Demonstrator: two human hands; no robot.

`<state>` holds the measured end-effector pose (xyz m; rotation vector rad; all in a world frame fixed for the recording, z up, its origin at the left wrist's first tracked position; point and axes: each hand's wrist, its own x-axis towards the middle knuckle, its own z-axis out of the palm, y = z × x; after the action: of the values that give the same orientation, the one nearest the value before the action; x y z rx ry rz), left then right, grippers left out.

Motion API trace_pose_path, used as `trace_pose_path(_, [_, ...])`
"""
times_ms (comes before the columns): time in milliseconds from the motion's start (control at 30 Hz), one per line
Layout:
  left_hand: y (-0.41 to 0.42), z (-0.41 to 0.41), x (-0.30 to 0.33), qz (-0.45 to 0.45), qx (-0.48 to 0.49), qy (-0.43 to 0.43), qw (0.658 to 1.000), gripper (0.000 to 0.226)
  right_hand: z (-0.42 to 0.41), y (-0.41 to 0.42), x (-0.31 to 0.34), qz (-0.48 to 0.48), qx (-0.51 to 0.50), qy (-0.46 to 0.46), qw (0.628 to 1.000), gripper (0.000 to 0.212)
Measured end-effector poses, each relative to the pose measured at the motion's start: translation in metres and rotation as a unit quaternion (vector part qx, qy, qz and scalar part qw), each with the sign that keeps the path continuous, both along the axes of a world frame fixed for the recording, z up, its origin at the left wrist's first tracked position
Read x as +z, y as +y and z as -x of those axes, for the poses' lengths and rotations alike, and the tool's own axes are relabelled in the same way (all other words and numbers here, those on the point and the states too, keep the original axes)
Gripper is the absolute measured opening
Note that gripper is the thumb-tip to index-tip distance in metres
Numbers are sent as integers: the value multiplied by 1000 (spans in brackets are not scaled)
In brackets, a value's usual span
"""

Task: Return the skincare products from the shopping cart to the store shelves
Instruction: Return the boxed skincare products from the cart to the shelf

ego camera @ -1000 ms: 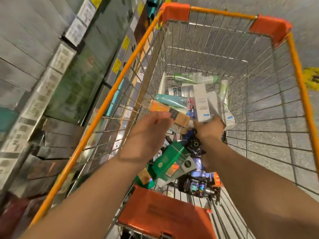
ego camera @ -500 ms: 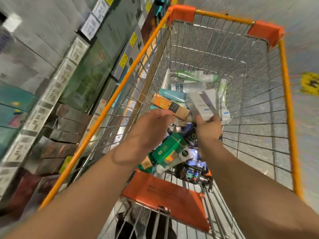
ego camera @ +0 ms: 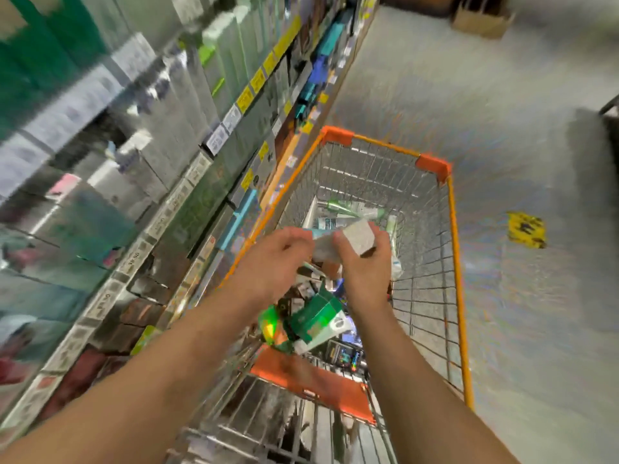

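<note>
Labels blur; none readable. Your right hand (ego camera: 363,262) and left hand (ego camera: 278,259) both pinch one white box (ego camera: 351,241), held above the cart (ego camera: 455,262) beside the shelves (ego camera: 160,135).

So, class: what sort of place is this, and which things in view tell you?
Most likely a shop aisle: shelves of boxed products with price tags along their edges, and a wire cart holding more products.

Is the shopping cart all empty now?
No, the cart holds a green box and other products below the white box in the hands.
</note>
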<state>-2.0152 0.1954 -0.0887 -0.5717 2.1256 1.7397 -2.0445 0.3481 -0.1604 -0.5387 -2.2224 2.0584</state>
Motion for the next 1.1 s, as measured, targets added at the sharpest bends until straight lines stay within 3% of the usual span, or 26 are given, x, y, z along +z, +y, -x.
trace_pose_path(167, [-31,-17,65,40,23,100,994,45,-23,-36,92,50,35,75,995,40])
trace_pose_path(300, [-71,-35,120,84,10,174,981,45,-37,-75,150,142,90,108,980,37])
trace_pose_path(567, [-154,-87,168,-7,-16,245,969,96,-60,-163,240,254,228,93,935,48])
trace_pose_path(667, [-181,-111,173,-20,14,260,965,98,-68,-195,263,297,290,70,907,67])
trace_pose_path(867, [-230,-164,197,15,50,282,958,95,-95,-268,297,288,375,25,881,120])
trace_pose_path(1000, [-263,-192,211,18,101,296,950,110,-116,-311,317,272,429,14,861,99])
trace_pose_path(1100, [-283,-218,224,38,129,311,941,101,-137,-341,335,239,459,18,856,103])
